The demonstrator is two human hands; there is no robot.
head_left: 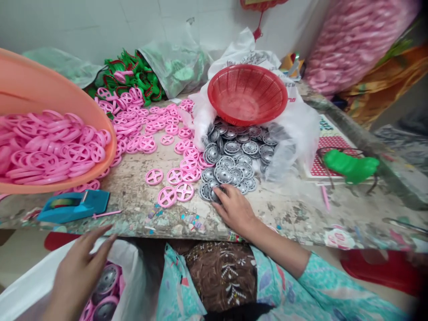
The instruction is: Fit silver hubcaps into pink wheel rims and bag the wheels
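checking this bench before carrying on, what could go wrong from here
The tilted orange plastic basin, heaped with pink plastic spoked wheels, looks like it could slip and spill them across the bench. The right hand rests on a loose pile of silver ribbed discs, so a careless movement might scatter them among the pink wheels lying nearby.

pink spoked wheels [154, 176], silver-grey discs [224, 174], red mesh basket [247, 94]

White tiled wall [100, 26] behind a stained, chipped workbench [133, 218], a red tassel [257, 32] above, pale floor [20, 254] below.
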